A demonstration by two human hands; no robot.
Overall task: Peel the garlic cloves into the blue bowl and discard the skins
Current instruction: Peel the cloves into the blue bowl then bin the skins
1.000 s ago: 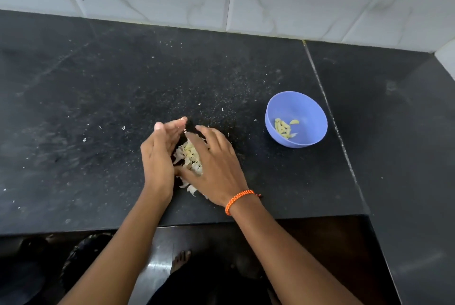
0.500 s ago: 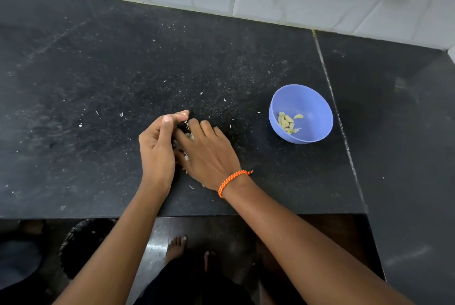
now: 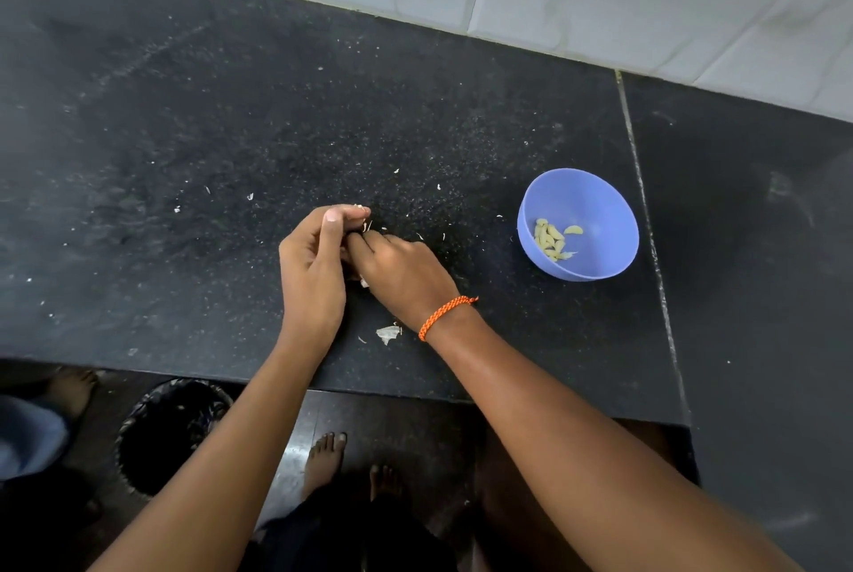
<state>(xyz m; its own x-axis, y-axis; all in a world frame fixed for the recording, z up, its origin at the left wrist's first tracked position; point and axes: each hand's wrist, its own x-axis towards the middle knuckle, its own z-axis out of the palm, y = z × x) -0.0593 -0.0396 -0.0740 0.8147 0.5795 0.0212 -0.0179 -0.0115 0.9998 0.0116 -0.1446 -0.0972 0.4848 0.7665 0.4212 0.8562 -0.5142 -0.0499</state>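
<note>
Garlic skins [image 3: 364,227] sit bunched between my cupped left hand [image 3: 311,267] and curled right hand [image 3: 401,269], both gripping them.

Both forearms bare, no sleeves in view. Left hand [image 3: 314,276]: no ring, watch or band visible. Right hand [image 3: 406,276]: wrist carries thin braided orange cord bracelet [image 3: 445,317], knot end sticking out toward right of frame. Bare feet [image 3: 325,456] at bottom centre; dark garment above bottom edge.
</note>
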